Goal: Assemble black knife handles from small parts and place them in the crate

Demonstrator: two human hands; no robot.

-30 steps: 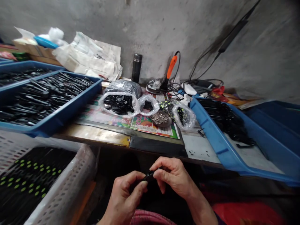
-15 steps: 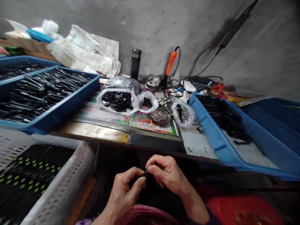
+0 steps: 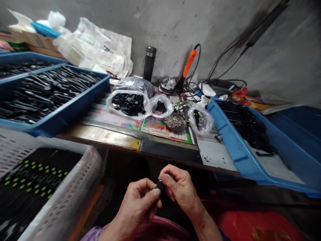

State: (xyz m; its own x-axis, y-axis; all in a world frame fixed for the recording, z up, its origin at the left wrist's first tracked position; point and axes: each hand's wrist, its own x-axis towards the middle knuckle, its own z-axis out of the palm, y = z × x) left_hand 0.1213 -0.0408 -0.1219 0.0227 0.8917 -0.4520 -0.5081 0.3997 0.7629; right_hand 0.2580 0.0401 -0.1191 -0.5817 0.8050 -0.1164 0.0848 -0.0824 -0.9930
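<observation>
A small black part with a rounded, flat end [image 3: 161, 185] is pinched between both hands, in front of the bench edge. My left hand [image 3: 140, 201] grips it between thumb and forefinger. From the other side my right hand [image 3: 179, 187] closes on the same part, its fingers curled and hiding much of it. Beyond the hands on the bench lie an open plastic bag of black pieces [image 3: 129, 104], a smaller bag [image 3: 161, 107], a dish of small metal pins or screws [image 3: 175, 122] and a bag of black and yellow-green pieces [image 3: 199, 119].
Blue trays of long black parts stand left [image 3: 62, 113] and right [image 3: 225, 140]. A white perforated basket [image 3: 67, 190] at lower left holds black parts with yellow-green dots. An orange-handled tool [image 3: 189, 63] and a black cylinder [image 3: 149, 63] stand by the wall.
The black part has been turned, so its rounded flat face shows between my fingers. Both hands stay together, shifted slightly right in view. The camera view has moved a little.
</observation>
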